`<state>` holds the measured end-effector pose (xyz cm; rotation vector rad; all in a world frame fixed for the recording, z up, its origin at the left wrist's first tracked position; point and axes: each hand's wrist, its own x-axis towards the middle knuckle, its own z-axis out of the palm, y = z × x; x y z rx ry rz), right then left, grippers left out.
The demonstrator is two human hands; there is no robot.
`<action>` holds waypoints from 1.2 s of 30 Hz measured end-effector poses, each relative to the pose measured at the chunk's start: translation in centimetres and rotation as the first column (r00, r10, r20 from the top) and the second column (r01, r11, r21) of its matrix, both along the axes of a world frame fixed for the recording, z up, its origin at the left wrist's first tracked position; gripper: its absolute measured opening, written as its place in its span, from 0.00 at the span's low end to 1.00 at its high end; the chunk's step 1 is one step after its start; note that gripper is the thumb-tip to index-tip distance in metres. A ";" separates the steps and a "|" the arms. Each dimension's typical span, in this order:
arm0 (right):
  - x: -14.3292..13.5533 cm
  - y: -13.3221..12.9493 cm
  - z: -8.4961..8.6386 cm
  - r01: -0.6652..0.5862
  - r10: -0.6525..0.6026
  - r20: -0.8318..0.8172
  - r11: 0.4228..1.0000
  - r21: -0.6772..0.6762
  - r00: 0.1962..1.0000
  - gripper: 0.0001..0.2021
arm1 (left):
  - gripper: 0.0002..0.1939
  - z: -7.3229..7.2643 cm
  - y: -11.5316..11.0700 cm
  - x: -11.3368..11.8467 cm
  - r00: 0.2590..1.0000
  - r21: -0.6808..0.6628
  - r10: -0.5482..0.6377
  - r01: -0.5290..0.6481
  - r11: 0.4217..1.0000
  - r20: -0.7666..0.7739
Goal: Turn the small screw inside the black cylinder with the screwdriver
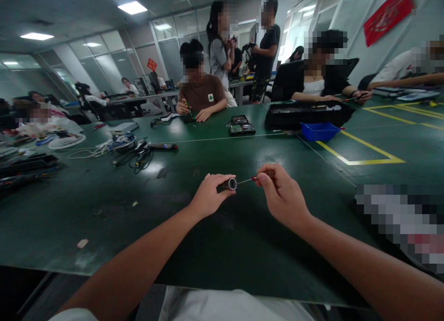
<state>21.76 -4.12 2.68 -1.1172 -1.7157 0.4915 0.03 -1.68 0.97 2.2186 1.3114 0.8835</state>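
Note:
Between thumb and fingers, my left hand (pixel 210 195) grips a small dark cylinder (pixel 231 184) with a pale ring at its open end, which faces me. My right hand (pixel 285 194) is closed around the red handle of a screwdriver (pixel 255 178). Its thin metal shaft points left, and the tip is at or very near the cylinder's rim; contact is hard to make out. Both hands are held above the green table (pixel 194 247), near its front edge. Most of the screwdriver's handle is hidden by my fingers.
A dark tool with a cable (pixel 163 146) lies left among cords. Farther back are an opened device with a circuit board (pixel 242 126), a blue bin (pixel 319 132) and a long black casing (pixel 308 114). A co-worker in a brown shirt (pixel 204 96) sits opposite.

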 end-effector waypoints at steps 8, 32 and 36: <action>0.1 0.4 -0.3 -0.001 0.000 -0.047 0.999 -0.033 0.999 0.09 | 0.21 -0.2 0.2 0.0 1.000 0.001 0.009 -0.009 1.000 0.024; 0.3 0.0 0.0 0.078 -0.077 -0.014 0.997 0.013 0.997 0.08 | 0.21 -0.1 0.2 0.0 1.000 -0.031 0.027 -0.027 0.999 -0.002; 0.4 -0.2 0.2 0.085 -0.084 -0.014 0.992 0.088 0.996 0.07 | 0.21 -0.3 0.3 0.0 1.000 -0.027 0.023 -0.023 0.999 -0.007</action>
